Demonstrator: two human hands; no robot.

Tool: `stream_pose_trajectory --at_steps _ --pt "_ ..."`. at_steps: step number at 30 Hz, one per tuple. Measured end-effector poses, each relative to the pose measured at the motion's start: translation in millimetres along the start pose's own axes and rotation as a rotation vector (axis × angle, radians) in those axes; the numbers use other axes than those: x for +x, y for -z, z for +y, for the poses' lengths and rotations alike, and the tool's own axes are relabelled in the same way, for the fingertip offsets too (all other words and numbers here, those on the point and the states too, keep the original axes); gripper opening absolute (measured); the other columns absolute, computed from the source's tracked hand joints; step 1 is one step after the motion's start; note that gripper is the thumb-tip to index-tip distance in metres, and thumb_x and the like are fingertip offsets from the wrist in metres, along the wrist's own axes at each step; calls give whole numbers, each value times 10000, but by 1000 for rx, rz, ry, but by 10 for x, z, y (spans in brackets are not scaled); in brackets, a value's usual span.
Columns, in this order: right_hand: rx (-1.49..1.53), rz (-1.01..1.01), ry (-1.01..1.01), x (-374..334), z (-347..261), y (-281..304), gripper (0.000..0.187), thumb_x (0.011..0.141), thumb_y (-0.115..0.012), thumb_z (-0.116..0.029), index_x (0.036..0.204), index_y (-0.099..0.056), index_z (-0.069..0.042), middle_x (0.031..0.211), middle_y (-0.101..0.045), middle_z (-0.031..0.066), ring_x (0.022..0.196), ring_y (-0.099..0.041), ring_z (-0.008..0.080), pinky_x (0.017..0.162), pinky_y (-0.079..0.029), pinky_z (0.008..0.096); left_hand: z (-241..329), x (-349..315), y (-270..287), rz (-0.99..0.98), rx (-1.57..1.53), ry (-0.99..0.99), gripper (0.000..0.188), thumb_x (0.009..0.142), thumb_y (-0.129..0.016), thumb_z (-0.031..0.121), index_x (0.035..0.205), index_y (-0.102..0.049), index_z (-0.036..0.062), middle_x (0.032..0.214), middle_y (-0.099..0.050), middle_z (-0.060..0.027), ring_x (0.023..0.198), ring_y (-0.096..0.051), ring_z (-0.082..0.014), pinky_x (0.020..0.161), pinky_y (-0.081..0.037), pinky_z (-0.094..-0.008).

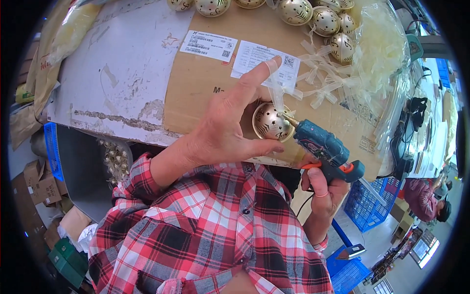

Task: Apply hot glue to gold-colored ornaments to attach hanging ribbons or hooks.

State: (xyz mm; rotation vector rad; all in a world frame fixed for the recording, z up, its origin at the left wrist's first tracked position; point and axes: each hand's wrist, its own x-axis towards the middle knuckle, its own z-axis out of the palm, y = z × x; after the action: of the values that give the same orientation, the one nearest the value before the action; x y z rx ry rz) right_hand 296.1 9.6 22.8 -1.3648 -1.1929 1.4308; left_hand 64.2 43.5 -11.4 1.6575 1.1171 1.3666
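A gold ball ornament (272, 122) with star-shaped cutouts sits within the curve of my left hand (220, 120). The thumb lies along its near edge, other fingers curl partly hidden at its far side, and the index finger stretches out beside a translucent ribbon (278, 95) on the ball's top. In my right hand (323, 188) is a dark teal glue gun (323, 142) with an orange trigger. Its metal nozzle points left, at the ribbon's base on the ball. A clear glue stick (372, 191) juts from the gun's back.
Flattened cardboard (196, 98) with labels covers the worn white table (112, 73). More gold balls (296, 12) stand at the back, near loose ribbon bows (325, 90) and a heap of translucent ribbon (377, 49). A grey bin (83, 166) is lower left; a blue crate (374, 203) is lower right.
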Motion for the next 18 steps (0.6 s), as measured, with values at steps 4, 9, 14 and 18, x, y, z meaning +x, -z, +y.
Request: stream_pose_trajectory --at_steps 4,9,14,18 --pt "29 -53 8 15 -24 0 303 868 -609 -76 1137 -584 61 852 -664 167 529 -519 108 492 -407 227 12 20 0 27 41 -39 1073 586 -893 46 1470 -286 4 972 -638 -128 818 -643 -180 761 -522 -268" --pt "3 -59 18 7 -16 18 322 877 -590 -67 1172 -565 60 849 -663 173 506 -498 103 484 -404 225 42 -1 27 -23 1 34 1039 617 -896 82 1446 -283 -44 1216 -505 -205 961 -621 -207 816 -517 -286" --pt "1 -46 12 1 -13 8 318 880 -587 -67 1171 -562 60 836 -658 164 509 -500 103 484 -403 228 30 -10 12 -72 -40 95 1029 649 -893 96 1434 -254 -91 1453 -380 -278 1096 -601 -221 881 -506 -307" --pt "5 -34 1 -17 -9 25 300 882 -587 -76 1151 -568 55 820 -651 149 517 -505 103 487 -401 226 -34 -7 -50 51 -16 -18 1049 581 -893 58 1455 -315 7 929 -641 -128 821 -649 -193 760 -532 -283"
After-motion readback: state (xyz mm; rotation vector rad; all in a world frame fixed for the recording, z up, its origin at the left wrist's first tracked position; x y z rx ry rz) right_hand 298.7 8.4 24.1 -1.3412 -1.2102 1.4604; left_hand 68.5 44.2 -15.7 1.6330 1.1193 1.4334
